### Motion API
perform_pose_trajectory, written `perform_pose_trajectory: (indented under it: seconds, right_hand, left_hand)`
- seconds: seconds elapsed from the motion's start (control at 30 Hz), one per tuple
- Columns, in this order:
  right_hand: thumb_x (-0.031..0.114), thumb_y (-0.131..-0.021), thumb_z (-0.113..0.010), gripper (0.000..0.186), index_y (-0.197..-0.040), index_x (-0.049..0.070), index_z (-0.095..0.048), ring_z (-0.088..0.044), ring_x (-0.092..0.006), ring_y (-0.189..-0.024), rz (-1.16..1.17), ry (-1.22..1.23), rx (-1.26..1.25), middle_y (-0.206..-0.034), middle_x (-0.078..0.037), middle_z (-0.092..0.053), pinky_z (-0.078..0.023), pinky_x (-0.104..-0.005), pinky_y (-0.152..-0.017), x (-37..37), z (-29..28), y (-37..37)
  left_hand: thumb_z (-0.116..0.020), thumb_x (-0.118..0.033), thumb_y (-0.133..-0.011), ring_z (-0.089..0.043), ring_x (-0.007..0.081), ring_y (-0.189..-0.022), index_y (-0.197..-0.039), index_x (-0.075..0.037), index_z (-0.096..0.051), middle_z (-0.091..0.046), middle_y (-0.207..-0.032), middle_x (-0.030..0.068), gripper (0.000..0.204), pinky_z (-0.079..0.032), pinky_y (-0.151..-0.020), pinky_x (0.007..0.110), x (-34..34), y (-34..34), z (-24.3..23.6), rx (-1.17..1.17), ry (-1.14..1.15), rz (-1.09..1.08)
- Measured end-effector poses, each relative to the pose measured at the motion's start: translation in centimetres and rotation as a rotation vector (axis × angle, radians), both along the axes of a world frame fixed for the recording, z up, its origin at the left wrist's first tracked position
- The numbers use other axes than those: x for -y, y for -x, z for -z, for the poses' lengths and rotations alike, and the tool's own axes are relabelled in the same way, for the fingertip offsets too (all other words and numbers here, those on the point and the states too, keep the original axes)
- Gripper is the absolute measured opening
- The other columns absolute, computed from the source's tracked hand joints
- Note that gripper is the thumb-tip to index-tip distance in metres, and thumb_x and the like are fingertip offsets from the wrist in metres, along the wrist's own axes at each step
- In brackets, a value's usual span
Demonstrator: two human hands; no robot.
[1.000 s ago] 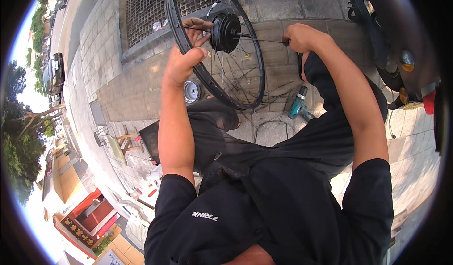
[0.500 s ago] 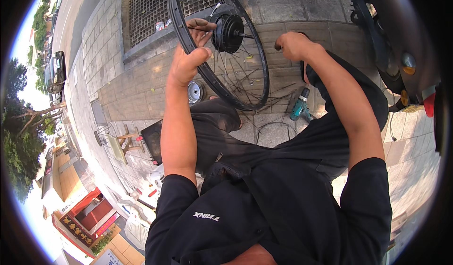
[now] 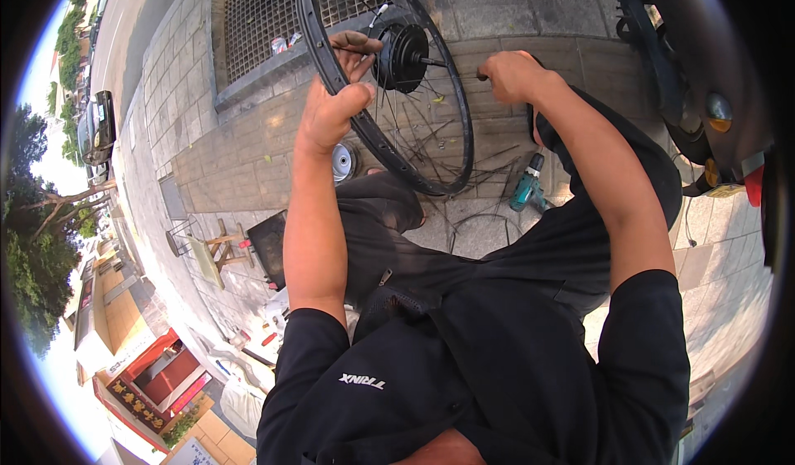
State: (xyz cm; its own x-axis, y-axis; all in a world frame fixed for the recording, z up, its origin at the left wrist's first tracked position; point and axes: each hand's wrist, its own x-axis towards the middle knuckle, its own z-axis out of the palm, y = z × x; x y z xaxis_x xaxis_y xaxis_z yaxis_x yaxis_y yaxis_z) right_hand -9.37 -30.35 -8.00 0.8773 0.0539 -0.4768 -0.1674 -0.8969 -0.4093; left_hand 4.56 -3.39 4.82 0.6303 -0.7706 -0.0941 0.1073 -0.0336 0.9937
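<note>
Right now, from my remote seat, I see the left hand (image 3: 335,105) hooked around a black, narrow metal wheel rim (image 3: 321,43), thumb on the near side and fingers reaching through toward the middle. It held the same grip a second ago, and the wheel has hardly moved. The right hand (image 3: 513,76) has its fingers curled together, with something small and dark at the tips; I cannot tell whether it pinches anything. It has come closer to the wheel: a second ago a thin dark line stretched from it toward the axle, and now paving shows in that gap.

Inside the rim, just beside the left fingertips, I see a thick black round hub (image 3: 399,57), its axle pointing toward the right hand. Farther out, thin dark loose spokes (image 3: 497,171) lie scattered on the paving, near a teal-and-black cordless drill (image 3: 526,190). A round silver metal part (image 3: 343,162) sits beyond the left forearm; both remain where they were.
</note>
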Motion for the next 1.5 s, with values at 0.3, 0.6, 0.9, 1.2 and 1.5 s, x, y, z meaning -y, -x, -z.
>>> perform_pose_trajectory:
  seconds: [0.3, 0.6, 0.9, 1.2, 1.5]
  right_hand:
    - [0.004, -0.085, -0.060, 0.039, -0.120, 0.004, -0.077, -0.071, -0.0422, -0.112, 0.107, -0.193, -0.042, -0.116, -0.023, -0.075, -0.056, -0.0500, -0.097, -0.8, -2.1, 0.3]
    - [-0.002, -0.087, -0.057, 0.041, -0.126, -0.001, -0.072, -0.067, -0.0458, -0.116, 0.052, -0.252, 0.176, -0.126, -0.025, -0.068, -0.055, -0.0492, -0.099, -4.5, -0.6, -2.3]
    - [0.000, -0.088, -0.055, 0.052, -0.139, -0.006, -0.062, -0.067, -0.0453, -0.118, 0.127, -0.282, 0.246, -0.128, -0.031, -0.068, -0.054, -0.0466, -0.103, -8.4, -2.4, -4.4]
    - [0.042, -0.102, -0.069, 0.060, -0.139, -0.004, -0.060, -0.072, -0.0176, -0.094, 0.292, -1.043, 0.092, -0.105, -0.011, -0.073, -0.059, -0.0304, -0.083, -6.6, -15.5, -1.7]
    - [0.029, -0.099, -0.073, 0.034, -0.116, 0.000, -0.065, -0.059, -0.0101, -0.073, 0.551, -1.034, 0.260, -0.083, -0.003, -0.064, -0.050, -0.0314, -0.068, -10.1, -14.4, 0.2]
  left_hand:
    - [-0.068, -0.014, -0.073, -0.050, 0.0277, -0.142, -0.142, -0.004, -0.047, -0.055, -0.137, 0.0136, 0.073, -0.029, -0.128, 0.048, -0.1, -0.2, 0.3, 0.015, -0.008, -0.040]
    - [-0.069, -0.012, -0.073, -0.052, 0.0270, -0.139, -0.141, -0.003, -0.047, -0.055, -0.135, 0.0128, 0.073, -0.030, -0.128, 0.047, 0.2, 0.2, 0.5, 0.024, 0.004, -0.023]
    - [-0.072, -0.015, -0.075, -0.054, 0.0237, -0.133, -0.141, -0.003, -0.047, -0.056, -0.134, 0.0110, 0.072, -0.038, -0.121, 0.043, 0.9, 0.7, 0.4, 0.067, -0.037, -0.059]
    - [-0.057, -0.056, -0.104, -0.054, 0.0266, -0.135, -0.159, 0.000, -0.035, -0.054, -0.148, 0.0187, 0.082, -0.044, -0.114, 0.040, 3.1, 1.8, 0.3, 0.049, -0.092, -0.131]
    - [-0.065, -0.053, -0.104, -0.072, 0.0243, -0.094, -0.129, -0.004, -0.060, -0.071, -0.115, 0.0102, 0.056, -0.055, -0.077, 0.040, -2.5, 0.7, 7.8, -0.499, -0.214, -0.838]
